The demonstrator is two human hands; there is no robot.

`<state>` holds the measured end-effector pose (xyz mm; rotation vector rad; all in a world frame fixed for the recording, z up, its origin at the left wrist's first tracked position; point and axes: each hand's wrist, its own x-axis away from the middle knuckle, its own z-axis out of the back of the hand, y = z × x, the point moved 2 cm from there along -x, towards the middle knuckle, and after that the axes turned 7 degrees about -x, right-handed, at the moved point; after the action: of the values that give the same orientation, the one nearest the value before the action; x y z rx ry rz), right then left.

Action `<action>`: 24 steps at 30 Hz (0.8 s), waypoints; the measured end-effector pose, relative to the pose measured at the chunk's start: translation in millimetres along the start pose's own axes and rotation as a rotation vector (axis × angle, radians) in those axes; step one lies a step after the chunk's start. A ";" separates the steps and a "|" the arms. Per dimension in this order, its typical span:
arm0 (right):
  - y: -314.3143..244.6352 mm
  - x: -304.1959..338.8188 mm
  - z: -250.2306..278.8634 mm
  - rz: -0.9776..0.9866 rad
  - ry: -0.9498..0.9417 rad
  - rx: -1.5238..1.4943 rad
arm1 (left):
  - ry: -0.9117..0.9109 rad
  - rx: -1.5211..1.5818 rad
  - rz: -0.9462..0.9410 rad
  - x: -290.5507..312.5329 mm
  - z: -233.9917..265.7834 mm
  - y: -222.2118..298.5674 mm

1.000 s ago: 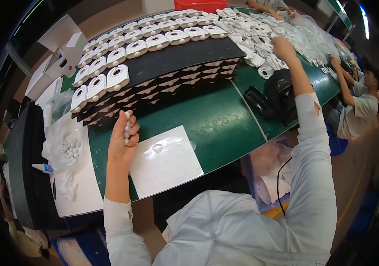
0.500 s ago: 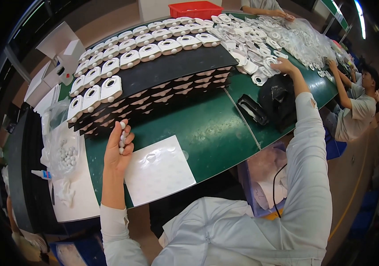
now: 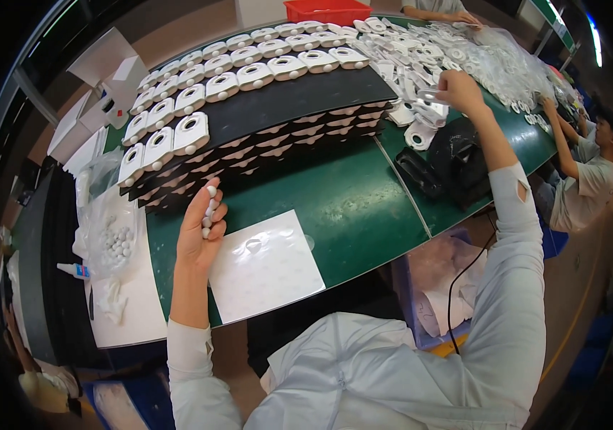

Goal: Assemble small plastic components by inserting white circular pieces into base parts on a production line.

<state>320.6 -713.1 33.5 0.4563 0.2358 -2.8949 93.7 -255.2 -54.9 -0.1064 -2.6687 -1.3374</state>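
My left hand [image 3: 200, 226] is curled around several small white balls [image 3: 211, 203], just in front of a stack of black boards [image 3: 285, 99]. Rows of white plastic parts [image 3: 222, 87], each with a round hole and a ball at its edge, stand on the top board. At the right, my right hand [image 3: 460, 92] is raised over the near side of a heap of loose white parts [image 3: 400, 61]. Its fingers pinch a white plastic part [image 3: 430, 95], slightly blurred and partly hidden by the hand.
A white sheet [image 3: 267, 269] lies at the front edge of the green table [image 3: 364, 204]. To the left are a bag of white balls [image 3: 116, 244] and a small glue bottle [image 3: 73, 270]. A black cap [image 3: 457, 161] lies at right. Co-workers sit at the far and right sides.
My right hand has lifted from the heap with a white part in its fingers. My left hand keeps hold of the balls. The whole view has shifted slightly.
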 end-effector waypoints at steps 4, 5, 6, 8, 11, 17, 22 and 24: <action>-38.6 35.5 36.7 0.136 0.202 -0.211 | -0.071 -0.050 -0.036 1.5 -7.3 2.5; -56.6 48.9 45.4 0.118 0.239 -0.337 | -0.094 -0.081 -0.047 2.7 -8.1 3.0; -83.9 62.9 51.9 0.110 0.207 -0.506 | -0.105 -0.083 -0.061 5.1 -2.5 2.5; -125.2 91.0 46.8 0.104 0.160 -0.833 | -0.115 -0.094 -0.075 3.3 -0.7 -0.5; -179.1 128.6 9.8 0.028 0.003 -1.334 | -0.121 -0.119 -0.051 1.4 -3.8 0.2; -277.2 181.6 -62.2 0.106 -0.614 -1.611 | -0.052 -0.090 -0.050 1.1 -0.1 1.2; -300.1 191.1 -77.2 0.130 -0.567 -1.465 | -0.057 -0.068 -0.054 3.7 -1.4 2.6; -301.6 191.9 -77.5 0.150 -0.555 -1.420 | -0.069 -0.064 -0.071 4.3 -2.4 3.2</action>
<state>97.1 -440.0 -62.7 -0.5259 1.7655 -1.8617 90.1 -255.2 -50.2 -0.0665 -2.7106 -1.4675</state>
